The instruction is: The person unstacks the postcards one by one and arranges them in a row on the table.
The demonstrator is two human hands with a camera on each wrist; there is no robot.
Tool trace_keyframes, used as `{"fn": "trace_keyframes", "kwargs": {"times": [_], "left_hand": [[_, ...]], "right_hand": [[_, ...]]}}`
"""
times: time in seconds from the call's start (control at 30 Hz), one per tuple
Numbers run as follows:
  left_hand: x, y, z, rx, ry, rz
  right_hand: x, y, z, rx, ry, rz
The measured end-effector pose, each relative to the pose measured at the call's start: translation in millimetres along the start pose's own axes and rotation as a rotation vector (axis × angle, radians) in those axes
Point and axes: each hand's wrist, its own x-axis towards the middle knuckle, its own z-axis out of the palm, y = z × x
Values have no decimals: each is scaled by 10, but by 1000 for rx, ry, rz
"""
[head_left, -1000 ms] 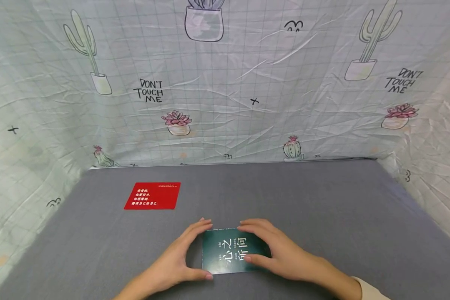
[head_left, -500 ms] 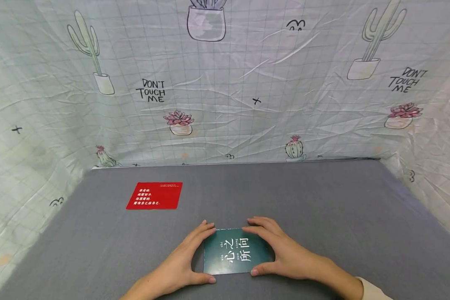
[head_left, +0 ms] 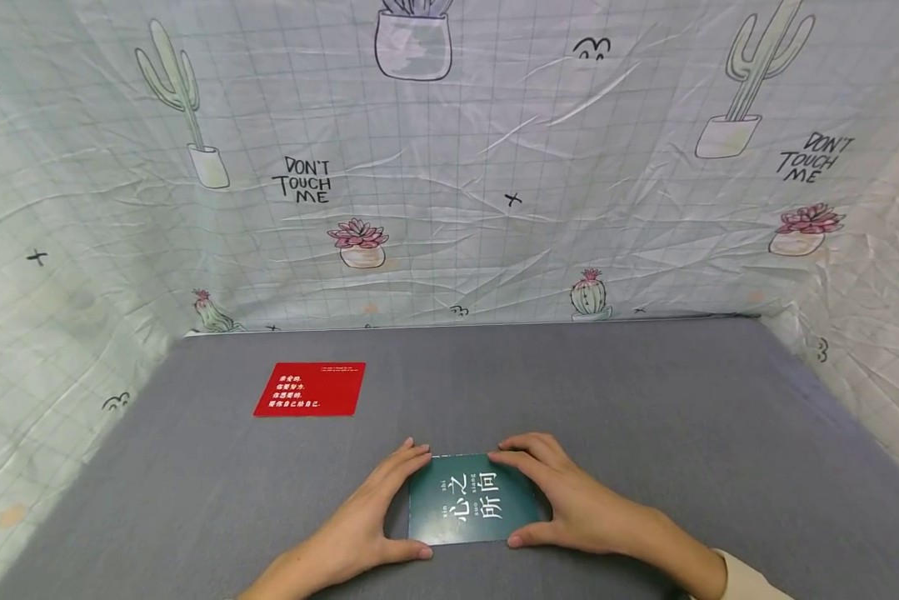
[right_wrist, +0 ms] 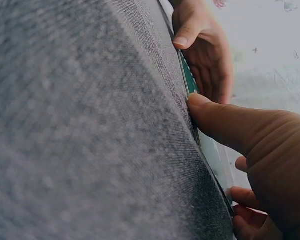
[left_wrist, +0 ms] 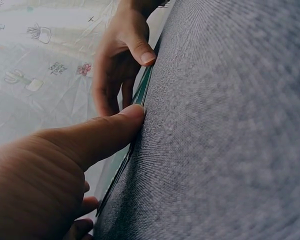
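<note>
A dark green card (head_left: 464, 525) with white Chinese characters lies flat near the front of the table in the head view. From the left, my left hand (head_left: 355, 518) holds it, thumb at the near edge and fingertips at the far edge. My right hand (head_left: 587, 510) grips the right part the same way, its palm arched over that end. In the left wrist view, the left thumb (left_wrist: 132, 112) touches the card's thin edge. The right wrist view shows the right thumb (right_wrist: 199, 101) against that edge too. Some fingertips are hidden behind the card and hands.
A red card (head_left: 310, 390) with white writing lies flat further back on the left. Grey cloth (head_left: 569, 375) covers the table. A pale curtain (head_left: 449, 167) printed with cacti rises behind and along both sides.
My right thumb has slid from the green card's top face to its near edge, and the right fingertips have shifted slightly right. The left hand keeps its hold. The head view has shifted slightly.
</note>
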Motion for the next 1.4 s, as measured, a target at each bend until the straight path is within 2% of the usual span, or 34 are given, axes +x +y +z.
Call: {"fn": "trace_keyframes", "kwargs": {"times": [0.3, 0.6, 0.77, 0.97, 1.2, 1.4], "left_hand": [[-6, -12, 15, 13, 29, 39], [4, -21, 5, 4, 2, 7], [-6, -15, 4, 11, 15, 8], [-8, -11, 8, 20, 47, 47], [-11, 7, 1, -13, 65, 100], [-3, 6, 3, 24, 96, 113]], "right_hand": [[-12, 4, 13, -17, 2, -26], [-9, 17, 24, -39, 24, -67], [-9, 16, 33, -66, 43, -85], [-17, 6, 32, -92, 39, -72], [-9, -7, 42, -93, 27, -57], [-10, 6, 30, -61, 7, -56]]}}
